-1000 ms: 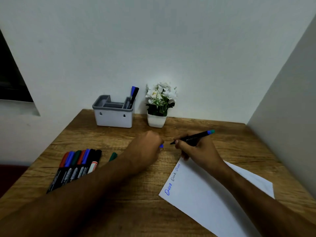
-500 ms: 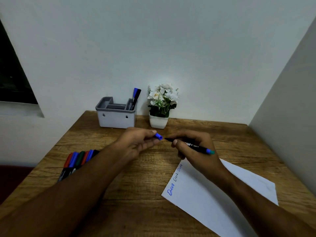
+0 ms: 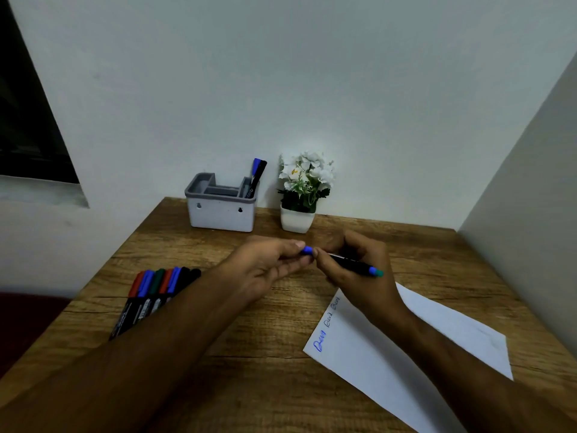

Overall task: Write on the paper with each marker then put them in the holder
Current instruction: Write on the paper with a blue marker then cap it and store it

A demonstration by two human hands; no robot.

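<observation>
My right hand (image 3: 356, 276) grips a black marker (image 3: 352, 263) with a blue-green end, held level above the table. My left hand (image 3: 268, 265) pinches the marker's blue cap (image 3: 307, 250) right at the marker's tip, the two hands touching. The white paper (image 3: 437, 348) lies at the right with three short written words near its left corner. A grey-and-white holder (image 3: 221, 214) stands at the back, two markers (image 3: 256, 176) upright in its right compartment. Several capped markers (image 3: 153, 292) lie in a row at the left, partly hidden by my left forearm.
A small white pot with white flowers (image 3: 301, 195) stands just right of the holder against the back wall. A wall closes the table's right side. The table's left edge runs close to the marker row.
The marker has swung from pointing up-right to lying level with its tip toward my left hand. The blue cap has come right up to the tip, and both hands have lifted off the paper.
</observation>
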